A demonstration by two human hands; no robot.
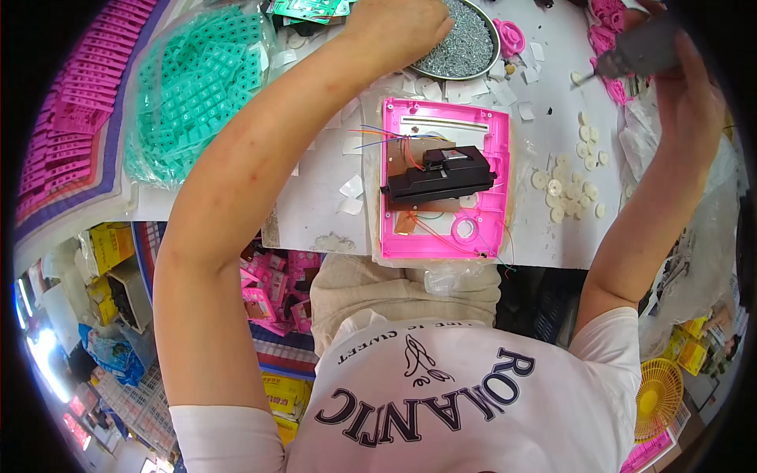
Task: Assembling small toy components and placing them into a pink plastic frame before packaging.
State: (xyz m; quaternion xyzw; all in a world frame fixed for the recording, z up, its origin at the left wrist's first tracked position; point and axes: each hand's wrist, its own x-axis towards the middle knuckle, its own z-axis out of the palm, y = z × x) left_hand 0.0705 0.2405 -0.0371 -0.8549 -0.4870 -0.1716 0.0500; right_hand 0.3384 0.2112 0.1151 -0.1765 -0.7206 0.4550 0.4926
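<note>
My left hand (394,33) is at the rim of a round metal bowl full of small silver screws (461,49). Its fingers are curled together, and whatever they pinch is hidden. Off to the right, my right hand (690,94) grips a dark grey electric screwdriver (645,46), its bit pointing left. Between my arms a pink plastic casing (502,189) lies open on the table near the front edge. A black mechanism block (441,175) sits inside it, with thin coloured wires (377,135) sticking out to the left.
A clear bag of teal key pieces (201,94) lies at the left, beside rows of pink parts (79,118). Small white discs (560,189) are scattered right of the casing. Paper squares (352,188) lie about. A pink ring-shaped part (511,37) rests beside the bowl.
</note>
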